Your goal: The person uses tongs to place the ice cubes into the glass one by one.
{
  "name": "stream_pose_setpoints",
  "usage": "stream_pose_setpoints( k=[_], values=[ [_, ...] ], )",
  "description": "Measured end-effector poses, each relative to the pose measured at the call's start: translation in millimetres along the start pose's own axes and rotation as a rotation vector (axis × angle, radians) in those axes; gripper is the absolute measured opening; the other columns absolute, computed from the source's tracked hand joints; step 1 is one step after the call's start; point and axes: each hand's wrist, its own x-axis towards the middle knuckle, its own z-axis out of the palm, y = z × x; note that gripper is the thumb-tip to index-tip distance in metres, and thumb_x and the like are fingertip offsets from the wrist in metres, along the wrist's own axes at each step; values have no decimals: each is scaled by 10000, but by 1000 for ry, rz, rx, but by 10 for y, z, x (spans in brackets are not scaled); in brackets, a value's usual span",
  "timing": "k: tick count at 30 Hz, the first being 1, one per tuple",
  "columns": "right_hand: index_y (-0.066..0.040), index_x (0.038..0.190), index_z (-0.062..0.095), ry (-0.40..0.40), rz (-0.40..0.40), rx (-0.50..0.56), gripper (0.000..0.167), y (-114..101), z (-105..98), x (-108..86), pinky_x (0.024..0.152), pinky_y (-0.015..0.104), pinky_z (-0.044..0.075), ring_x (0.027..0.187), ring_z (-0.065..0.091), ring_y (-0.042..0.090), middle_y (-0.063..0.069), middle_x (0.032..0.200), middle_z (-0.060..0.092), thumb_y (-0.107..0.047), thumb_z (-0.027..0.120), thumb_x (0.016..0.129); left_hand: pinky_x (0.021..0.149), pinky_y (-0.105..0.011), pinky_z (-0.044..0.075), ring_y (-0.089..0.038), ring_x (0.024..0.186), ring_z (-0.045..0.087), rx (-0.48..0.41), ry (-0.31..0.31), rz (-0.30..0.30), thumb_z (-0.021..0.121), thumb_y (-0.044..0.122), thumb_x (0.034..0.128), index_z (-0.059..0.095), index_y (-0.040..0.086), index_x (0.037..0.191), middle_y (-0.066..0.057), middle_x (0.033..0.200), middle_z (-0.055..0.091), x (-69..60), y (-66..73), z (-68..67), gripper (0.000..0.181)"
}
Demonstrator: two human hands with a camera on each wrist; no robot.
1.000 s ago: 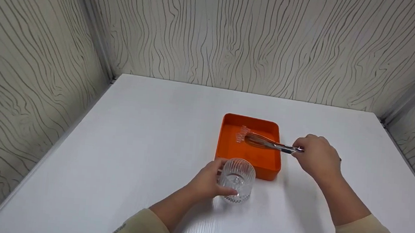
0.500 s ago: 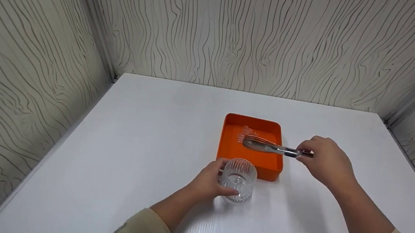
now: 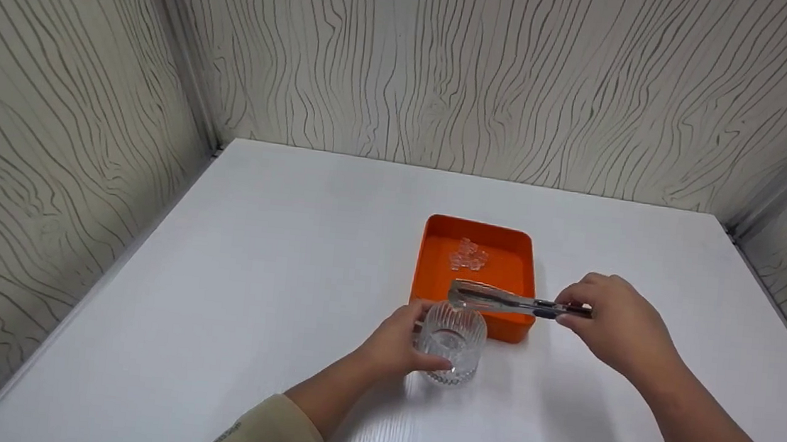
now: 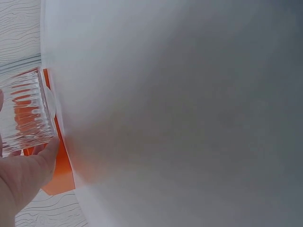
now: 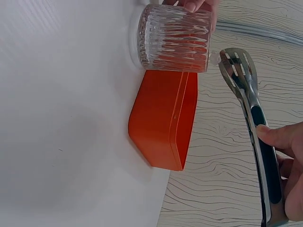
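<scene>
My left hand (image 3: 393,345) is wrapped around a clear ribbed drinking glass (image 3: 451,354), which stands on the table against the near side of an orange tray (image 3: 512,327). My right hand (image 3: 612,322) grips metal tongs (image 3: 500,300) with dark handle inlays. The tong tips hover over the glass's far rim. At those tips in the right wrist view is a small clear piece (image 5: 214,58), like an ice cube, just off the mouth of the glass. Several similar clear pieces (image 3: 467,257) lie inside the tray. The left wrist view shows the glass (image 4: 28,113) from the side, with fingers around it.
A white tabletop (image 3: 276,253) surrounds the tray and glass. Wood-patterned panels (image 3: 407,65) stand behind the table and on both sides. The tray's raised walls sit close to the glass and beneath the tongs.
The tongs have come away from the clear pieces in the tray, toward me, to the glass's rim, with one clear piece at their tips. My left hand and the glass hold their place.
</scene>
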Motion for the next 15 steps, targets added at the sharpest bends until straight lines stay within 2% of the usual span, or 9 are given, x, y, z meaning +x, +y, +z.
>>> stream_pose_setpoints(
  k=[6,15],
  values=[
    [-155,835,695,-3,-5,-6,102,-14,10,-32,596,285,418,765,459,170,-58,782,568,-84,704,764,954,-416,425,-152,1100,501,3,0,27,831,309,634,433,337,1218,136,1144,505,6,-16,-4,707],
    [-166,833,699,-17,6,25,117,-13,21,-32,595,285,430,771,460,174,-56,782,566,-83,715,753,952,-413,428,-151,1097,501,3,2,20,837,307,625,440,337,1208,135,1142,509,-5,3,-12,705]
  ],
)
